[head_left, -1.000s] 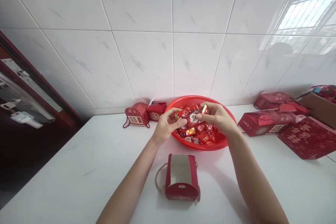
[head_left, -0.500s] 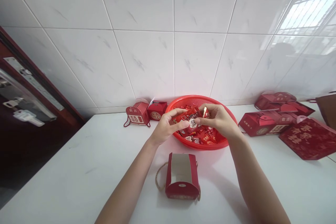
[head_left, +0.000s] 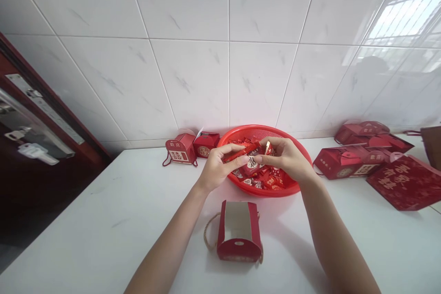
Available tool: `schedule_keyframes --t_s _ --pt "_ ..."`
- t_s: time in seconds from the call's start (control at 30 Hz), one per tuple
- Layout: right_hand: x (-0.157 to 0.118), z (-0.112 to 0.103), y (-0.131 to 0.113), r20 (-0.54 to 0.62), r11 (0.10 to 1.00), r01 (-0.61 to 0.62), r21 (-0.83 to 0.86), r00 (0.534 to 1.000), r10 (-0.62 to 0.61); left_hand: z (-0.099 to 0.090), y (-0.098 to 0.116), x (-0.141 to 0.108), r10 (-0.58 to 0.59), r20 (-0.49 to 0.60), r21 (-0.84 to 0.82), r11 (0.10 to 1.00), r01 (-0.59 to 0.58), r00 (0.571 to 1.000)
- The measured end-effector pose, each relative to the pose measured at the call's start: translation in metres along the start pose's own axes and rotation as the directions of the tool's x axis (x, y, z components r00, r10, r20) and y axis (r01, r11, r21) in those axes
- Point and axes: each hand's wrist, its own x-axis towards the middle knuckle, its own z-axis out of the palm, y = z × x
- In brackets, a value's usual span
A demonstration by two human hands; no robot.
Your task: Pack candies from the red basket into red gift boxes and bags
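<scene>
Both my hands are over the red plastic basket [head_left: 298, 189], which holds many red-wrapped candies [head_left: 274, 183]. My left hand [head_left: 220, 165] is closed with its thumb on a red candy packet [head_left: 254, 161] that bears a round white label. From the other side my right hand [head_left: 285, 156] pinches the same packet, its thumb close to the left thumb. A gold-and-red wrapped piece [head_left: 269, 148] shows by my right fingers. Nearer to me on the counter lies a red gift box [head_left: 240, 250], open at the top, with a twine handle.
Two small red boxes [head_left: 181, 149] stand left of the basket by the tiled wall. Several more red boxes [head_left: 351, 161] and a red patterned bag-like piece [head_left: 406, 181] lie at the right. A dark door [head_left: 34, 147] with keys is beyond the white counter's [head_left: 113, 220] left edge.
The candy packet has tilted slightly between my fingers, so its label shows more fully. My hands have hardly moved, and the boxes and basket are where they were.
</scene>
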Motion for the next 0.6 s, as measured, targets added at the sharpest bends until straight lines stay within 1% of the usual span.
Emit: schedule_keyframes --t_s 0.13,0.3,0.43,0.6 --pt "-0.0003 0.0003 -0.0017 0.001 1.000 0.006 -0.021 1.000 -0.006 -0.0003 -0.0013 -0.0011 -0.004 -0.028 0.017 1.000 0.004 1.000" --pt "-0.0007 0.0013 -0.0022 0.003 1.000 0.025 -0.003 1.000 -0.025 0.0005 -0.0013 -0.0021 -0.011 -0.023 -0.014 1.000 0.011 1.000" --pt "-0.0008 0.0025 -0.0013 0.006 0.999 0.053 -0.002 0.999 -0.053 0.0029 0.0009 -0.0028 -0.035 -0.046 -0.009 0.999 0.035 0.998" --pt "-0.0011 0.0044 -0.0018 -0.003 0.998 0.058 0.023 0.998 -0.058 0.0059 0.0047 -0.0043 -0.024 -0.051 -0.008 1.000 0.024 0.998"
